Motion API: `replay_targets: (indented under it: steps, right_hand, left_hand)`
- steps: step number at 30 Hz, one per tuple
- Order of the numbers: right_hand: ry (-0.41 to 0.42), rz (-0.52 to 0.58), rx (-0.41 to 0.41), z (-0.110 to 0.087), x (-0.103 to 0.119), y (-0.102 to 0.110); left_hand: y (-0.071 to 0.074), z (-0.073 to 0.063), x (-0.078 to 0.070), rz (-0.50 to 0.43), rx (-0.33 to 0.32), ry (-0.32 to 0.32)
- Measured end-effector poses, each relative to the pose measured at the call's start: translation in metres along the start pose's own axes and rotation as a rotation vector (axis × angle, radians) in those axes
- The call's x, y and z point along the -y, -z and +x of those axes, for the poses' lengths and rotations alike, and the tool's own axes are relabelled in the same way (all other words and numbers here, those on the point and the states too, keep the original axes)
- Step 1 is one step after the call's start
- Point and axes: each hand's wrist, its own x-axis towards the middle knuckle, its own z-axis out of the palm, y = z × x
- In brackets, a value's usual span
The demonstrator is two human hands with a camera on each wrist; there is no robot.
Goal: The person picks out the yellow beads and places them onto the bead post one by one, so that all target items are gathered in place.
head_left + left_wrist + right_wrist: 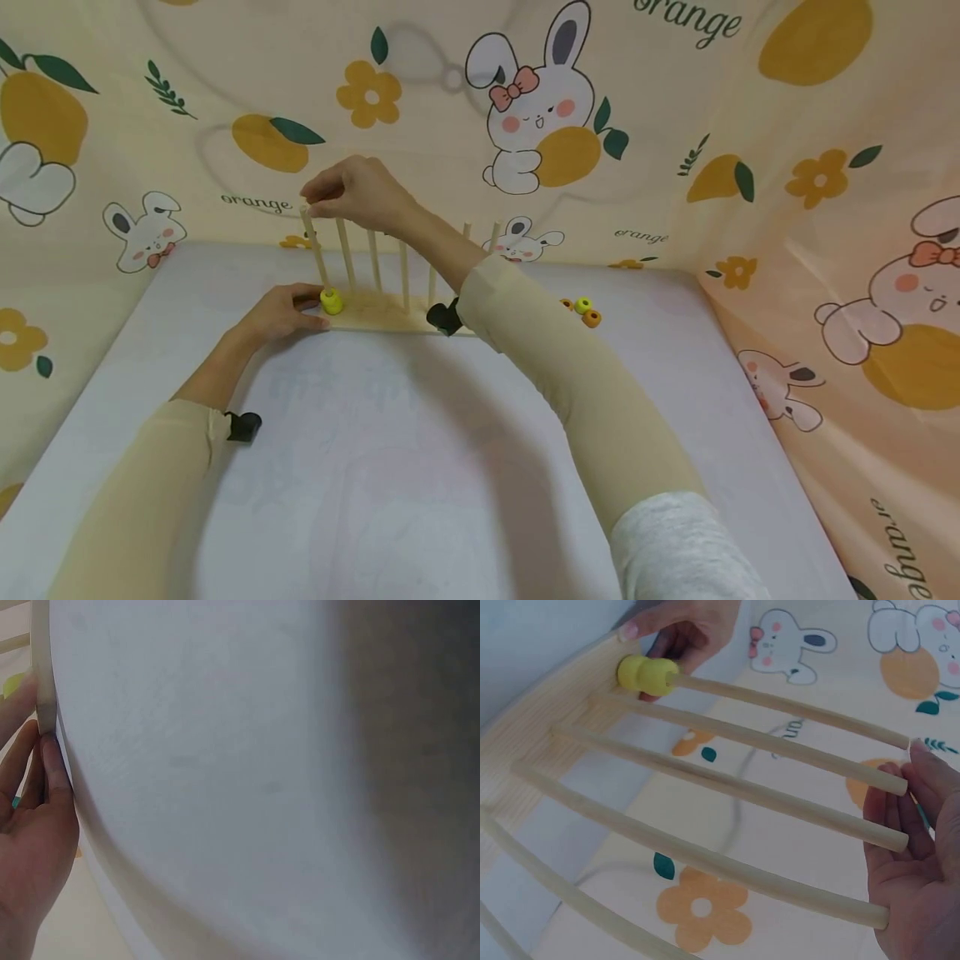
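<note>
A wooden rack has upright pegs on a flat base board (382, 318). Two yellow beads (646, 673) sit one on the other at the foot of its leftmost peg (315, 250). My left hand (279, 315) grips the left end of the board beside these beads, thumb along the front edge and fingers behind. At the top of that same peg is my right hand (363, 196), its thumb and fingertips pinching the peg's tip (904, 741). No bead shows between these fingertips. The right forearm crosses in front of some of the other pegs.
To the right of the rack, a few loose beads, orange (592, 318) and yellow (583, 305), lie on the white tabletop (360, 467). A printed cloth (420, 150) with rabbits and oranges rises close behind the rack and along the sides.
</note>
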Motion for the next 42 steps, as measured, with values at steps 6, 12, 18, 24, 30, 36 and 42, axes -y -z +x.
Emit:
replay_targets:
  steps: [6, 12, 18, 24, 30, 36, 42]
  right_hand:
    - [-0.004, 0.065, -0.038, -0.004, 0.000, 0.008]
    - [0.033, 0.125, -0.103, -0.011, -0.006, 0.017]
    - [0.052, 0.183, -0.162, -0.022, -0.011, 0.027]
    - [0.061, 0.214, -0.211, -0.040, -0.019, 0.040]
    - [0.036, 0.243, -0.234, -0.058, -0.033, 0.053]
    - [0.038, 0.262, -0.262, -0.078, -0.046, 0.063]
    - [0.088, 0.261, -0.295, -0.095, -0.062, 0.071]
  left_hand:
    - [0.000, 0.001, 0.000, 0.018, -0.007, 0.010]
    - [0.000, 0.001, -0.001, 0.026, -0.016, 0.012]
    - [-0.001, 0.000, -0.001, 0.015, -0.011, 0.025]
    - [-0.001, -0.001, 0.000, 0.001, -0.011, 0.020]
    - [-0.002, 0.000, 0.001, -0.012, -0.007, 0.016]
    - [-0.003, 0.001, 0.001, -0.012, -0.011, 0.017]
    - [-0.003, 0.001, 0.003, 0.004, -0.019, 0.017]
